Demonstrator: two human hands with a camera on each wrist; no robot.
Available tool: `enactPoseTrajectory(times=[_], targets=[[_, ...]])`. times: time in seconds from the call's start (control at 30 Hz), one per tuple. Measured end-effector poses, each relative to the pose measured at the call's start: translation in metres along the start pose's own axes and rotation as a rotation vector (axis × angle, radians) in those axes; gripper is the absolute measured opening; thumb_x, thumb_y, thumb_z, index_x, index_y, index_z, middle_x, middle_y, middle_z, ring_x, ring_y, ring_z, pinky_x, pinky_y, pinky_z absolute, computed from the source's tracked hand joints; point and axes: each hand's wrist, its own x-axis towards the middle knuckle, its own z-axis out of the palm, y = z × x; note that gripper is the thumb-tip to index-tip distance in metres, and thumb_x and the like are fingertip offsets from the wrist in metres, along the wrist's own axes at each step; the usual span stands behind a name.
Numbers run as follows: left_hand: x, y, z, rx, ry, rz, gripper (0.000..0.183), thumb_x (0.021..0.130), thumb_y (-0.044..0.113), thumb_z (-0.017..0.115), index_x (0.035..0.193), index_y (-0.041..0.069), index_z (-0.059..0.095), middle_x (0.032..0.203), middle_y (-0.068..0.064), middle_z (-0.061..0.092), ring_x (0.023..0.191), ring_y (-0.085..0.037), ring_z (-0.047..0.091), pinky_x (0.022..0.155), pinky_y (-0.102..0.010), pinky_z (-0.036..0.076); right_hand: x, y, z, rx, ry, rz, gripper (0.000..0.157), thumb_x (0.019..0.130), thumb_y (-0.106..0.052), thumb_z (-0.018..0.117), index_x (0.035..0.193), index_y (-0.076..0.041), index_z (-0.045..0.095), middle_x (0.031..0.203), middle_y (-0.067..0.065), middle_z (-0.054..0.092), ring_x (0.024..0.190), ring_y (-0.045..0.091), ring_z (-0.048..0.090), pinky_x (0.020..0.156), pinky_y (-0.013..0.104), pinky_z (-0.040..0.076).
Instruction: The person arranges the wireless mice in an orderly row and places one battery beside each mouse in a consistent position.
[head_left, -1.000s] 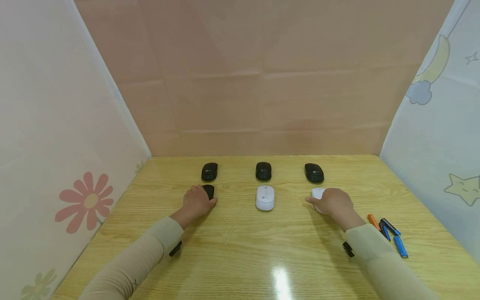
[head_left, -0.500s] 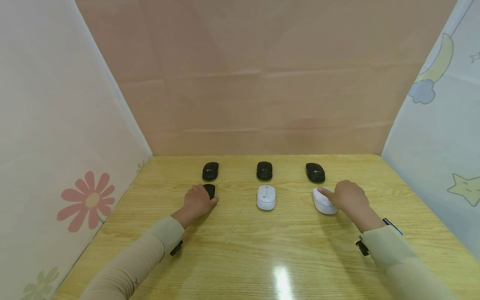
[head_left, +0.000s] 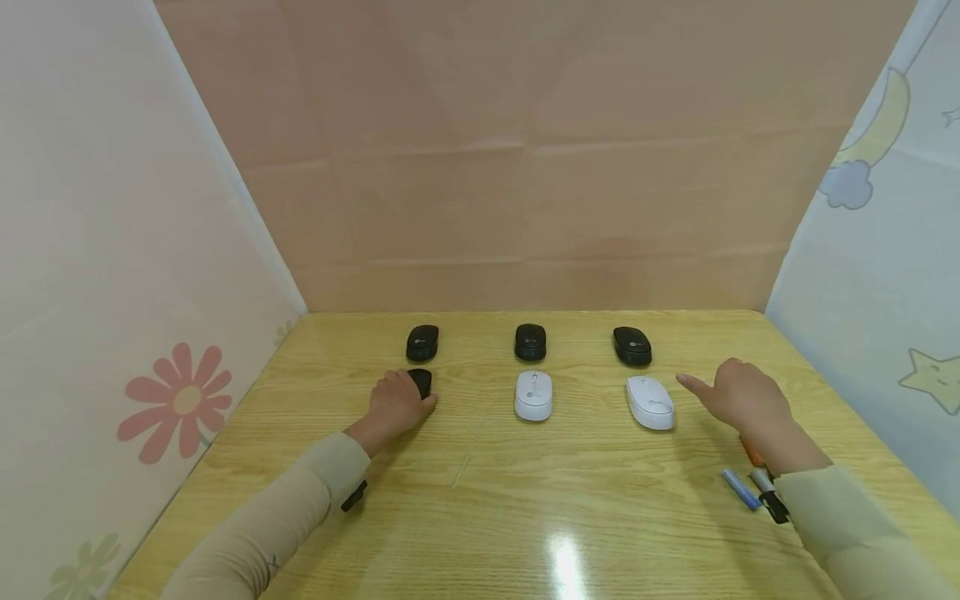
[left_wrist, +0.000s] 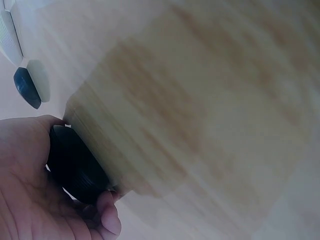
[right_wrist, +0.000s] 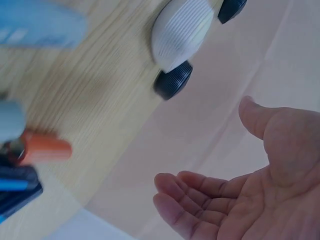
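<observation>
My left hand (head_left: 397, 402) grips a black computer mouse (left_wrist: 77, 162) on the table, thumb and fingers on its two sides. In the head view that hand covers much of the mouse. My right hand (head_left: 750, 400) is in the air to the right of a white mouse (head_left: 651, 403), its thumb pointing at it and nothing in its grasp. The right wrist view shows the palm and loosely bent fingers (right_wrist: 175, 207). A second white mouse (head_left: 534, 396) sits mid-table between the hands.
Three black mice line the back: left (head_left: 422, 342), middle (head_left: 530, 342) and right (head_left: 632, 345). Under the right forearm lie several markers, among them a blue one (head_left: 741, 489) and an orange one (head_left: 752, 451). A beige backdrop (head_left: 525, 208) rises behind the table.
My right hand has let go of the right-hand white mouse and moved off to the right, leaving it on the table. My left hand stays on its black mouse.
</observation>
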Motion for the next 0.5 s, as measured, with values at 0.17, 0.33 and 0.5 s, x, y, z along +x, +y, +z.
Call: enactPoseTrajectory(times=[0.17,0.33,0.5], targets=[[-0.001,0.0,0.0,-0.001,0.007,0.004,0.075,0.09,0.057,0.059,0.108,-0.015,0.05,0.088,-0.021,0.049,0.082,-0.032,0.057,0.071,-0.041,0.051,-0.005,0.016,-0.005,-0.004,-0.014,0.019,0.066,0.095,-0.064,0.043,0.063,-0.006,0.043,0.057,0.004,0.039,0.047,0.019,0.042,0.047,0.032,0.034],[-0.001,-0.001,0.0,0.019,0.012,0.012,0.074,0.091,0.057,0.058,0.105,-0.015,0.051,0.086,-0.02,0.049,0.08,-0.031,0.057,0.069,-0.04,0.051,-0.007,0.034,-0.009,-0.007,-0.017,-0.002,0.076,0.096,-0.059,0.046,0.085,0.015,0.051,0.074,0.026,0.054,0.057,0.029,0.052,0.052,0.04,0.043],[-0.001,-0.001,0.001,0.026,0.019,0.015,0.074,0.091,0.057,0.058,0.105,-0.015,0.051,0.086,-0.02,0.049,0.079,-0.031,0.057,0.068,-0.039,0.051,-0.009,0.051,-0.01,-0.014,-0.02,-0.025,0.078,0.097,-0.05,0.052,0.107,0.027,0.048,0.104,0.045,0.052,0.079,0.05,0.058,0.064,0.053,0.047]])
